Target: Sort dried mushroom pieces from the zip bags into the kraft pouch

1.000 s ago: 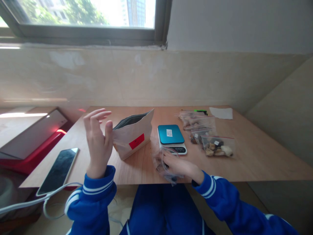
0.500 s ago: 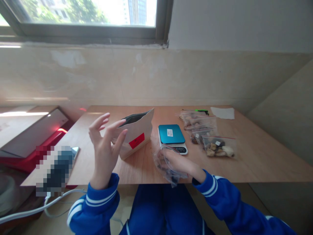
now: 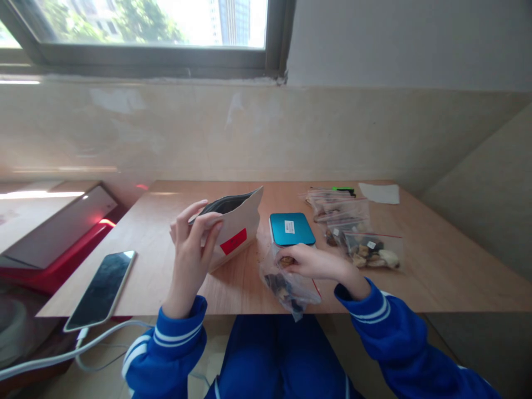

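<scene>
Right hand [image 3: 297, 260] pinches a brown piece [image 3: 286, 261] at the clear bag [image 3: 287, 291]; whether left hand [image 3: 189, 255] grips is unclear.

The widest free room on the table [image 3: 440, 271] lies right of the row of filled plastic bags [image 3: 376, 255], with a bare strip along the near edge below them. Between the paper bag [image 3: 241, 224] and the scale [image 3: 292, 229], 1 narrow lane runs back toward the wall [image 3: 282, 133]; at its near end the loose plastic bag [image 3: 286, 291] and the right hand [image 3: 310, 261] stand in the way. The paper bag's mouth gapes upward, reachable from above, though the left hand [image 3: 193, 238] crowds its left end. Farther left, bare wood separates that hand from the phone [image 3: 102, 288].
</scene>
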Motion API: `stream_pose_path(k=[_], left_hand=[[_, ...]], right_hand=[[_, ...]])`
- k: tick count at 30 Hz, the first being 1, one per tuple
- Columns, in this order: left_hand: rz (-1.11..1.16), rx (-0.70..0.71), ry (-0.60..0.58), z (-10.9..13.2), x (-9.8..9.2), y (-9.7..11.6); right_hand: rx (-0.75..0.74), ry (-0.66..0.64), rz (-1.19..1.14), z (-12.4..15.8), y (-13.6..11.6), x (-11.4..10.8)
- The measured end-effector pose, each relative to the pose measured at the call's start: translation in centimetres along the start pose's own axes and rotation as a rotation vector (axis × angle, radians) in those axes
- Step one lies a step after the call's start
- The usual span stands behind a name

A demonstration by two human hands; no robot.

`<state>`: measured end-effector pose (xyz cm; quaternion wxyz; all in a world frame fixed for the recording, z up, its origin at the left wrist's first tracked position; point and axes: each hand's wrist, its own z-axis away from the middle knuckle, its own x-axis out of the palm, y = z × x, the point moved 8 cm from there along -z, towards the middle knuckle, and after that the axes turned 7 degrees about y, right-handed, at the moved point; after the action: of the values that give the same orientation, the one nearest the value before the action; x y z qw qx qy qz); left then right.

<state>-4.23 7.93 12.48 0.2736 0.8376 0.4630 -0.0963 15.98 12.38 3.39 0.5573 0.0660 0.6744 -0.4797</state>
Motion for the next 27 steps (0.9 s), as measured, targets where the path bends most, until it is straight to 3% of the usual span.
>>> stream_pose_path(k=[2,3,6,8,10,13,18,24,25,27], left_hand=[[0.000,0.015,-0.006,0.0,0.0,0.0],[-0.001,0.023,-0.008,-0.1,0.0,0.1],[-0.008,0.045,-0.015,-0.1,0.2,0.3],[-0.014,0.046,-0.017,-0.1,0.2,0.4],[-0.022,0.038,-0.020,-0.1,0.3,0.4],[-0.027,0.027,-0.031,-0.2,0.2,0.5],[-0.030,0.026,-0.055,-0.4,0.0,0.5],[-0.027,0.027,-0.066,-0.4,-0.1,0.4],[-0.020,0.026,-0.065,-0.4,-0.1,0.4],[-0.008,0.022,-0.061,-0.4,-0.1,0.4]], right_hand=[[0.023,-0.029,-0.020,0.5,-0.7,-2.1],[0.016,0.019,-0.032,0.5,-1.5,-3.7],[-0.099,0.333,-0.109,0.1,-5.0,-9.0],[-0.243,0.492,-0.202,-0.6,-7.9,-11.2],[-0.381,0.534,-0.256,-1.9,-10.3,-11.9],[-0.492,0.500,-0.234,-4.3,-12.3,-11.2],[-0.503,0.493,-0.131,-6.6,-12.0,-10.1],[-0.374,0.673,-0.232,-3.1,-8.6,-12.2],[-0.307,0.658,-0.232,-2.4,-7.6,-12.2],[-0.148,0.507,-0.158,-1.5,-5.3,-11.0]])
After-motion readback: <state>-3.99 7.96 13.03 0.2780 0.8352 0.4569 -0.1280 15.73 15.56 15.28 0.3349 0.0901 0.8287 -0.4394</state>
